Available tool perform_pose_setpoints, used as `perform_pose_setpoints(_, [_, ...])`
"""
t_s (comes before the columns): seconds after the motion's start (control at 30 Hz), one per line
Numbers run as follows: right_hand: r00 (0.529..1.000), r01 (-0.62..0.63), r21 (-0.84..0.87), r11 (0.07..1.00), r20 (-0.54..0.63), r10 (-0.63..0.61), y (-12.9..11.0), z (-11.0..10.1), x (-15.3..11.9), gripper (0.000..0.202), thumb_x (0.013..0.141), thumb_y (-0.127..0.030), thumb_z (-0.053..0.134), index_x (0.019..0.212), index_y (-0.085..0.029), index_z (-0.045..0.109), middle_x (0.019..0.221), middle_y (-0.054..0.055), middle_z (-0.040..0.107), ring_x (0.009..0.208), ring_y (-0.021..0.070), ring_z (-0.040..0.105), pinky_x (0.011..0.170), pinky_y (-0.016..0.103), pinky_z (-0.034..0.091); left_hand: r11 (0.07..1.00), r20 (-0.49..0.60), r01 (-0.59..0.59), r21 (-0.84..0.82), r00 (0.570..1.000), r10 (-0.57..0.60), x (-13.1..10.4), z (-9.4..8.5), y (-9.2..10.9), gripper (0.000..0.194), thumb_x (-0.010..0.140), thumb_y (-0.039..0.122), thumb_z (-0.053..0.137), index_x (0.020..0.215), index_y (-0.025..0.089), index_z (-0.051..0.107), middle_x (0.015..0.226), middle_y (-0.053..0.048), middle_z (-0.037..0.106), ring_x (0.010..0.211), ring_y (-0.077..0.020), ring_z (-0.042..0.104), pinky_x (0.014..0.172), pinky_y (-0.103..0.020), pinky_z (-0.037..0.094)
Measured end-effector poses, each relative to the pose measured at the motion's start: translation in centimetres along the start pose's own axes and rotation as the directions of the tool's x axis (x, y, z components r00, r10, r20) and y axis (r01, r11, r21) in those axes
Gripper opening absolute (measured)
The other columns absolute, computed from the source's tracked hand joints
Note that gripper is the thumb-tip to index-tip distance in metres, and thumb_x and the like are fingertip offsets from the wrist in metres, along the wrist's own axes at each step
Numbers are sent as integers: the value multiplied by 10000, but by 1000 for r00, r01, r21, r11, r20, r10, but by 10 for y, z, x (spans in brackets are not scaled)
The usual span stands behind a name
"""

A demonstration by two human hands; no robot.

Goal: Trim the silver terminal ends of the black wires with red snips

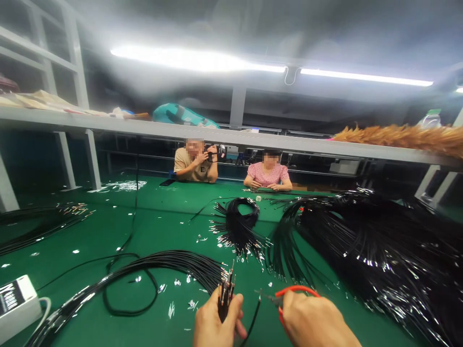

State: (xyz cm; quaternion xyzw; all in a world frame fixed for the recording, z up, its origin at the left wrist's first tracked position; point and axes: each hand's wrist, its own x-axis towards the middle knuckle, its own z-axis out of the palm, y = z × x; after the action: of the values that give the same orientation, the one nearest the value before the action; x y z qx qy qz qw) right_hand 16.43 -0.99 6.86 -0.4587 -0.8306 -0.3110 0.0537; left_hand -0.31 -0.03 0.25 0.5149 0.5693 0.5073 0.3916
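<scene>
My left hand (pixel 219 318) is closed around the stripped ends of several black cables (pixel 224 299), which point upward from the fist. One single black cable (pixel 256 315) sticks up apart from that bunch, to the right of my left fingers. My right hand (pixel 314 315) grips red-handled cutting pliers (pixel 296 290); their jaws lie close to the tip of the single cable, and I cannot tell whether they touch it. A long bundle of black cables (pixel 155 260) arcs over the green table (pixel 181 332) on the left, its bare ends near my left hand.
A coiled cable bundle (pixel 240 221) lies mid-table, and a large cable heap (pixel 379 246) covers the right side. White scraps (pixel 171 308) are scattered about. A white box (pixel 18 308) stands at left. A shelf (pixel 217 132) spans above; two people (pixel 268 176) sit across the table.
</scene>
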Motion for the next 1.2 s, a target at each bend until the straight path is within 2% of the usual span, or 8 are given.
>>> perform_pose_setpoints(0.13, [961, -269, 312, 911, 146, 234, 22, 19, 3, 176, 709, -146, 490, 542, -188, 527, 470, 48, 605, 404, 184, 556, 386, 252, 219, 999, 5, 37, 7, 999, -37, 4, 5, -10, 347, 677, 512, 525, 627, 170, 553, 427, 5, 593, 366, -147, 549, 393, -219, 392])
perform_pose_setpoints(0.2, [869, -494, 610, 620, 361, 338, 20, 28, 7, 301, 804, -326, 419, 545, -190, 490, 471, 31, 592, 376, 145, 523, 371, 226, 254, 997, 12, 5, -72, 1000, -4, 4, 9, -17, 309, 652, 441, 581, 744, 148, 615, 627, -53, 687, 597, -193, 636, 576, -251, 473])
perform_pose_setpoints(0.27, [798, -590, 790, 165, 541, 266, 13, 35, 11, 342, 821, -421, 376, 616, -176, 497, 528, 17, 603, 315, 85, 452, 334, 193, 257, 989, 71, 1, -151, 997, 10, 4, 12, -24, 355, 635, 401, 602, 865, 132, 631, 801, -97, 711, 786, -234, 640, 743, -303, 469])
perform_pose_setpoints(0.33, [803, -553, 818, -157, 574, 160, 3, 40, 14, 327, 802, -443, 415, 708, -147, 518, 611, 20, 624, 291, 42, 400, 313, 169, 236, 990, 144, -7, -143, 989, 28, 4, 14, -27, 372, 642, 413, 589, 873, 127, 645, 853, -116, 708, 823, -257, 633, 777, -337, 461])
perform_pose_setpoints(0.4, [827, -502, 816, -288, 550, 117, -4, 42, 15, 302, 781, -422, 472, 746, -128, 531, 660, 26, 631, 305, 21, 389, 314, 156, 215, 994, 190, -42, -104, 980, 62, 3, 16, -28, 369, 652, 426, 576, 854, 129, 660, 844, -112, 708, 804, -261, 631, 761, -341, 463])
perform_pose_setpoints(0.57, [850, -467, 783, -411, 525, 33, -8, 35, 15, 282, 767, -394, 519, 710, -118, 536, 605, 13, 620, 306, 12, 374, 307, 155, 192, 996, 268, -38, -85, 962, 60, 0, 13, -17, 312, 668, 383, 560, 793, 117, 665, 665, -95, 700, 621, -222, 618, 599, -297, 464])
perform_pose_setpoints(0.93, [874, -348, 719, -601, 481, 69, -27, 40, -1, 238, 763, -367, 554, 774, -133, 513, 646, 20, 629, 294, -6, 384, 289, 124, 194, 991, 105, -101, -84, 988, 109, -5, 2, -1, 185, 644, 354, 607, 677, 182, 663, 674, -41, 676, 681, -211, 594, 665, -292, 438])
perform_pose_setpoints(1.2, [869, -458, 828, -323, 494, 32, -12, 23, -13, 252, 764, -407, 513, 767, -156, 492, 615, 20, 605, 362, 43, 380, 350, 174, 252, 971, 243, -212, -111, 942, 234, -4, -6, 6, 141, 679, 312, 600, 703, 183, 652, 711, -30, 622, 704, -191, 569, 677, -287, 412])
